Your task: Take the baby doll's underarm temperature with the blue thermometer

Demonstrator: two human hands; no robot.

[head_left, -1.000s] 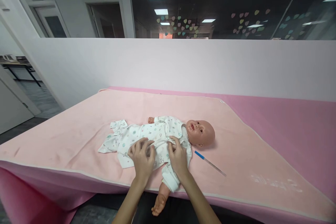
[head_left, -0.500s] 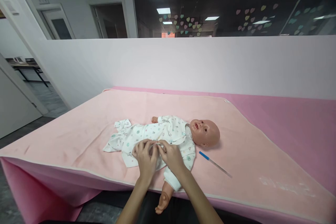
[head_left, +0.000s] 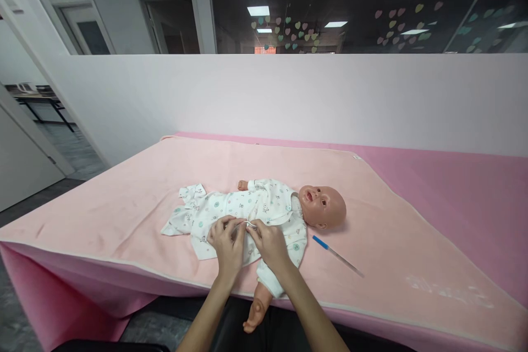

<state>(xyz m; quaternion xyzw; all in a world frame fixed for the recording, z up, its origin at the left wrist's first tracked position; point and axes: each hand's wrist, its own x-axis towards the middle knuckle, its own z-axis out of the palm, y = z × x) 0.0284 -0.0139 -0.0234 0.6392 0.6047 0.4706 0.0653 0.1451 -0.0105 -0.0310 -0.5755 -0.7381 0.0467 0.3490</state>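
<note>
A baby doll [head_left: 323, 206] lies on its back, head to the right, dressed in a white printed baby outfit [head_left: 223, 206]. Over the doll's middle my left hand [head_left: 227, 241] and my right hand [head_left: 270, 242] meet with bent fingers. Between their fingertips a small looped white cloth tie [head_left: 249, 224] shows, and both hands pinch it. The tie's ends are hidden by my fingers. One doll arm [head_left: 258, 307] sticks out of its sleeve over the near table edge; the doll's other hand [head_left: 243, 185] rests on the far side.
Under the doll spreads a pale pink blanket [head_left: 136, 192] over a darker pink cover [head_left: 474, 192]. A thin stick with a blue end, like a thermometer [head_left: 338, 256], lies right of the doll. Behind the table rises a white wall [head_left: 289, 99] with a window above.
The white tie shows more clearly as a loop between my fingertips. My fingers have shifted only slightly, and the camera view has tilted a little.
</note>
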